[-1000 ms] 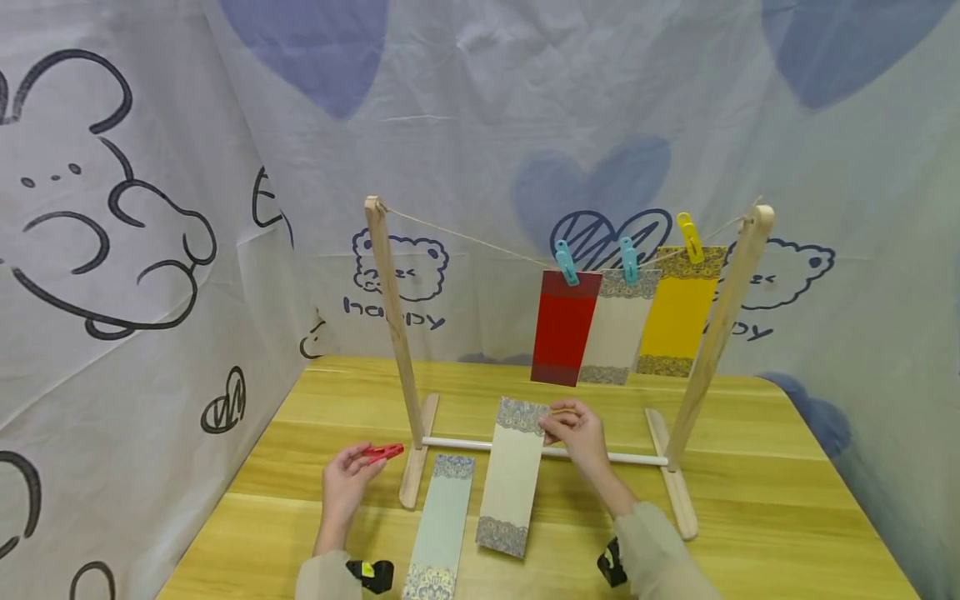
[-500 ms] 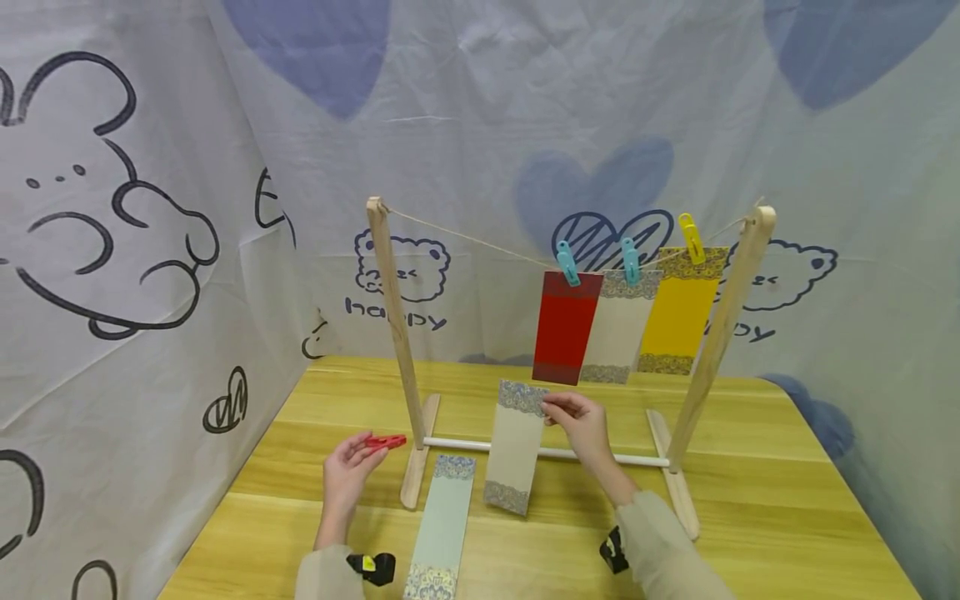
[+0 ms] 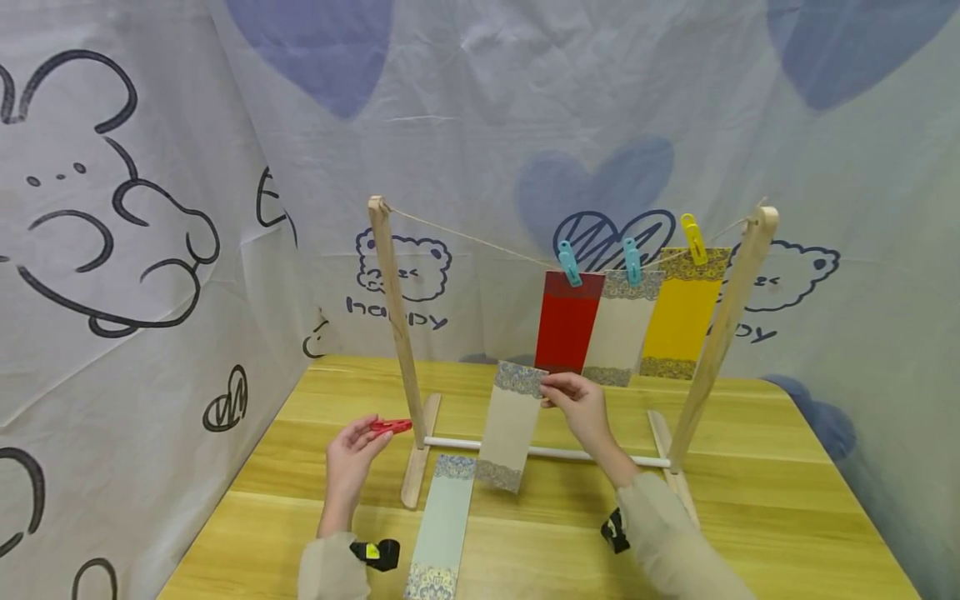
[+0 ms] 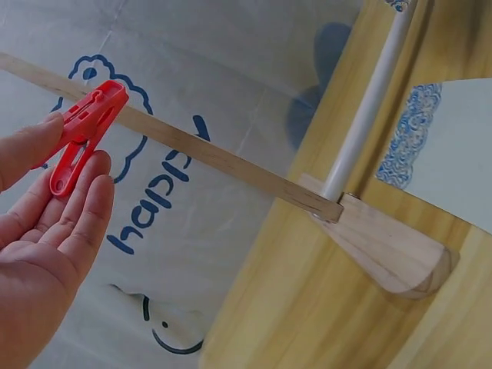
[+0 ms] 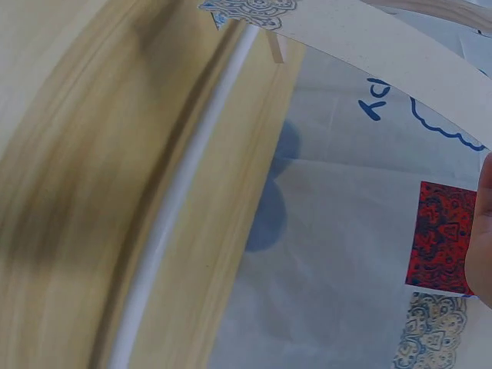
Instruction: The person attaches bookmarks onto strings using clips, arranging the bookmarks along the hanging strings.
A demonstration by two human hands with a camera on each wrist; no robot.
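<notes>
Aloft, left hand point(image 3: 351, 454) with red clothespin point(image 3: 392, 426).

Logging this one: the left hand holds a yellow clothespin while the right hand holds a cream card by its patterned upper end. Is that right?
Not quite: the clothespin in the left hand is red, not yellow, as the left wrist view shows. The right hand does hold the cream card by its patterned upper end.

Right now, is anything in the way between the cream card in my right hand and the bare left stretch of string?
Nothing visible. In the head view, the cream card sits below that string; the red card hangs to the right, its lower edge partly behind your right hand.
</notes>
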